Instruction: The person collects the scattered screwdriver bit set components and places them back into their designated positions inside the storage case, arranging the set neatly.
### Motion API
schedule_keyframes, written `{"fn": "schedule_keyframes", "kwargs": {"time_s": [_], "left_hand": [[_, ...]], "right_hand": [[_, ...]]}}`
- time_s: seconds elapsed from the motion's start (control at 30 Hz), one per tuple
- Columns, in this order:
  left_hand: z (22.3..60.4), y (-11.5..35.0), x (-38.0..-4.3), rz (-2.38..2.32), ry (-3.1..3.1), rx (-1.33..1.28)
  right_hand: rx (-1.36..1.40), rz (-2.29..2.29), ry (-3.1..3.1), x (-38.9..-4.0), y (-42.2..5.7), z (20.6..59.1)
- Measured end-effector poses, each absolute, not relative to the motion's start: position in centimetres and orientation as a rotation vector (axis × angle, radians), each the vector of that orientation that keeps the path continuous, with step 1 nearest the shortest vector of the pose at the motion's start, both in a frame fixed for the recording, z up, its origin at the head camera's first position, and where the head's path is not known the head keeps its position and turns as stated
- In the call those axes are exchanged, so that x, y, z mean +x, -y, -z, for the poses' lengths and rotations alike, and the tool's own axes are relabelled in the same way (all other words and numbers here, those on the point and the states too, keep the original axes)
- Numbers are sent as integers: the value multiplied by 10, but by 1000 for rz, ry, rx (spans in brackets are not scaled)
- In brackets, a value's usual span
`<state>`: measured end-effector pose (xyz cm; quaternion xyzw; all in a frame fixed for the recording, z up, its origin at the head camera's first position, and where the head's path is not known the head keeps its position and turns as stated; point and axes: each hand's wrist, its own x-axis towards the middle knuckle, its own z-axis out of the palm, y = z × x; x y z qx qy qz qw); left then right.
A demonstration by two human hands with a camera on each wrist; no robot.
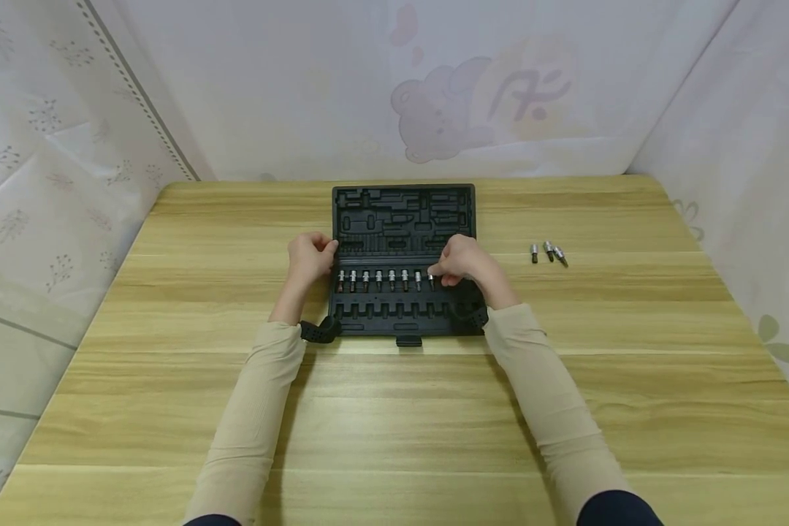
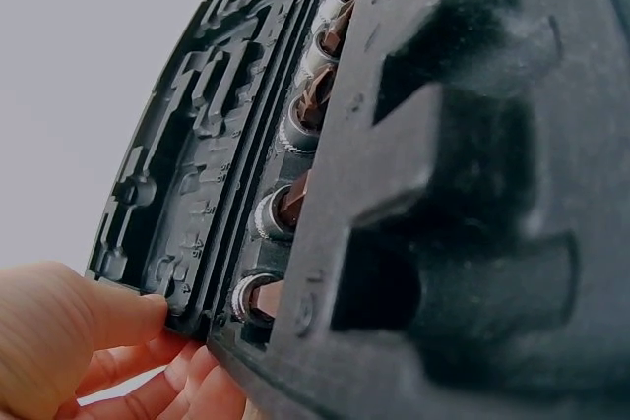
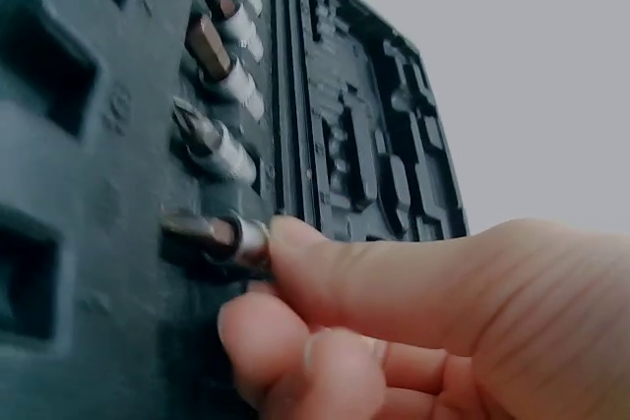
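Note:
An open black tool case [image 1: 375,329] lies on the table, its moulded lid [image 1: 404,191] folded back. Across its tray runs a row of silver bit sockets [image 1: 378,277], several in number. My left hand [image 1: 310,257] grips the left edge of the case near the hinge; in the left wrist view the thumb [image 2: 133,314] presses on the lid's corner with the fingers beneath. At the row's right end, my right hand [image 1: 465,261] pinches a bit socket [image 3: 251,241] between thumb and forefinger. That socket lies in or just over its slot; which one I cannot tell.
To the right of the case, three loose bit sockets [image 1: 549,251] lie on the wooden table [image 1: 394,424]. Along the case's front runs a line of shaped slots [image 1: 399,310], and a latch [image 1: 409,341] sticks out. Patterned curtains [image 1: 289,88] surround the table.

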<state>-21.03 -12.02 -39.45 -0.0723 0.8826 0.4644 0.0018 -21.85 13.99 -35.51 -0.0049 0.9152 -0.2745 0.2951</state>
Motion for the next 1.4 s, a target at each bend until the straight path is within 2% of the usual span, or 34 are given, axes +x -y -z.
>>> {"fn": "schedule_keyframes", "kwargs": {"time_s": [0.17, 0.4, 0.7, 0.97, 1.4], "left_hand": [[394, 118, -208, -1474, -2775, -200], [394, 118, -205, -1472, -2789, -197], [395, 118, -206, -1469, -2781, -218], [395, 117, -206, -1476, -2784, -206], [393, 119, -208, -1474, -2751, -268]], "right_hand": [[91, 732, -2340, -228, -140, 353], [1, 383, -2427, -233, -128, 347], [2, 234, -2429, -238, -119, 341], [-20, 214, -2454, -233, -122, 344], [-80, 431, -2510, -232, -129, 350]]}}
